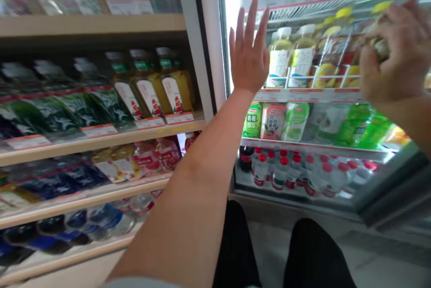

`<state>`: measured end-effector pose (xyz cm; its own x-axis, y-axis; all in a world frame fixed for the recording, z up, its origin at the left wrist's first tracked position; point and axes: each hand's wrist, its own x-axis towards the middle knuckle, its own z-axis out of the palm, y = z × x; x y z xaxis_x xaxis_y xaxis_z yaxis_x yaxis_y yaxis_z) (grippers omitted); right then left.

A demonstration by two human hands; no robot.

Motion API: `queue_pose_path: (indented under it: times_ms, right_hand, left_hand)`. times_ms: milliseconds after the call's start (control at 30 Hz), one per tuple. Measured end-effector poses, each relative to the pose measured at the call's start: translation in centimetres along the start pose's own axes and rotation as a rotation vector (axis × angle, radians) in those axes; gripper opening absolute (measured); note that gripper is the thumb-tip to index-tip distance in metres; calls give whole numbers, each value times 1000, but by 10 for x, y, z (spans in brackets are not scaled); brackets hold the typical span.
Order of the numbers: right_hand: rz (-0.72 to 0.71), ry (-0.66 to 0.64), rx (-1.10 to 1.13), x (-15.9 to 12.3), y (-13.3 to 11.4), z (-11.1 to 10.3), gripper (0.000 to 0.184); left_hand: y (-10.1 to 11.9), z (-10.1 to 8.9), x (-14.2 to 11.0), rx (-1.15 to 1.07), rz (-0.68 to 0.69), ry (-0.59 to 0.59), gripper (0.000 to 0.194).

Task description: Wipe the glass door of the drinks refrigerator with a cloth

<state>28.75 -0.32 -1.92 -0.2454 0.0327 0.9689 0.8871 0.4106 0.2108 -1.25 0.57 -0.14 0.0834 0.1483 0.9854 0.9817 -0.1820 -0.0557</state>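
My left hand (248, 50) is raised with fingers stretched up and spread, empty, in front of the open cooler's left edge, just left of two pale green tea bottles (290, 57). My right hand (395, 54) is blurred and curled around a yellow-capped bottle (380, 32) at the upper cooler shelf (313, 95). Most of that bottle is hidden by the fingers.
The cooler holds green and pink drink bottles (272, 121) on the middle shelf and red-capped bottles (296, 173) below. Its glass door (393, 189) swings open at the right. To the left stand open wooden shelves (101, 137) packed with bottled drinks. My dark trouser legs show below.
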Motion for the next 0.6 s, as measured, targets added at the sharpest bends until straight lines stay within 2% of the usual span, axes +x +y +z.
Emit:
queue_pose_path:
  times_ms: [67,133,233,333,433,500,600]
  right_hand:
    - [-48,71,27,-19,-9,9,35]
    - [-109,108,44,-32,-18,14,29]
    - [-197,50,73,-26,-25,15,29]
    - [-172,66,83,-5,-31,18,30]
    - [-71,147,83,-7,-48,26,29]
    - [-82,89,96,-23,-61,29,27]
    - [-237,-134,135,-45,-71,27,26]
  left_hand:
    - [-3,4,-24,-4,110,-33,64]
    - [-5,5,-40,-17,142,-79,65]
    - [-5,2,-48,-40,132,-139,68]
    - [-3,-1,-44,-77,125,-161,67]
    - [-4,-4,-45,-112,97,-182,66]
    - [-5,-5,-51,-124,77,-200,65]
    - [-8,-5,-62,-126,86,-197,61]
